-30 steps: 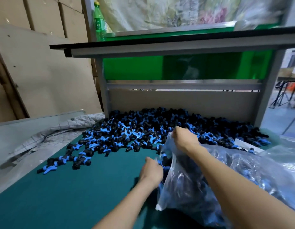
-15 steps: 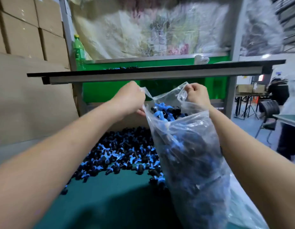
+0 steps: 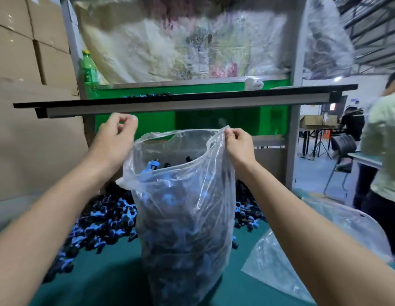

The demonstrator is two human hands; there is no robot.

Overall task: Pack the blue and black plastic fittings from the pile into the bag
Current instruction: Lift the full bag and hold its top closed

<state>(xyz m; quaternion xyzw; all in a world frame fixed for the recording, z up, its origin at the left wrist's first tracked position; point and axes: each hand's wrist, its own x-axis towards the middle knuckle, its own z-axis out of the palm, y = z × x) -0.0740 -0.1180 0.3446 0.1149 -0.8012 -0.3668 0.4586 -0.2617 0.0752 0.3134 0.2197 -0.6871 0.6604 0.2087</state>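
Two forearms run up from the near edge over the green bench [image 3: 99, 283], and between them the clear bag [image 3: 183, 217] stands on its base, its long axis upright and its mouth open toward 12 o'clock. I judge it well over half full of blue and black fittings [image 3: 152, 167], the top ones showing just below the rim. At about 4 o'clock from the bag, flat spare bags [image 3: 280, 268] lie on the bench. My right grip [image 3: 238, 144] pinches the rim at the bag's 1 o'clock corner and holds that side up. My left grip [image 3: 117, 133] hangs at the 11 o'clock corner with its fingers curled toward the thumb, just beside the rim. Whether any film sits between them I cannot tell, and that side of the rim sags outward. The loose pile [image 3: 103, 224] spreads on the bench from 7 to 10 o'clock of the bag, with a smaller part showing at 3 o'clock behind it. That puts the bulk of the pile below the left grip, at its 7 o'clock, so I take the left as the nearer hand for scooping while the right keeps the mouth open. Farther off at 12 o'clock a dark shelf [image 3: 170, 102] crosses above both grips, with a green bottle [image 3: 89, 69] at 11 o'clock and cardboard boxes [image 3: 26, 40] at 10 o'clock.
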